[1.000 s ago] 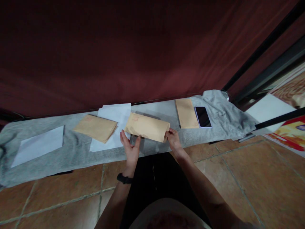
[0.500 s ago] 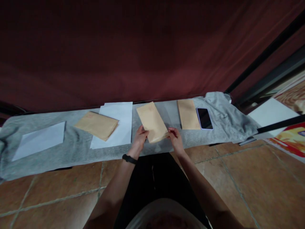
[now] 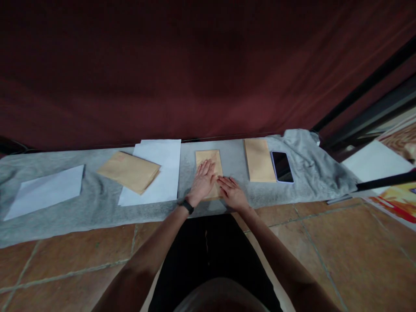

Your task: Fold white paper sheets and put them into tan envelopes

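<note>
A brown paper envelope [image 3: 208,154] lies flat on the grey cloth in front of me, partly covered by both hands. My left hand [image 3: 203,181] rests palm down on it with fingers stretched out, a dark band on its wrist. Against the envelope's right edge lies my right hand [image 3: 231,192], fingers extended and their tips on the paper close to the left hand. Neither hand grips anything. To the right sits another brown envelope [image 3: 259,160], with a phone [image 3: 282,167] in a pale purple case alongside.
Brown envelopes [image 3: 128,171] rest on white paper sheets [image 3: 169,173] to the left. A folded white sheet [image 3: 47,190] lies farther left on the grey cloth [image 3: 97,208]. Behind hangs a dark red curtain [image 3: 195,108]; a black bar [image 3: 386,180] stands at right.
The envelope was held tilted at its lower corners by both hands. Now it is straightened and flat on the cloth, with both hands opened and moved onto it.
</note>
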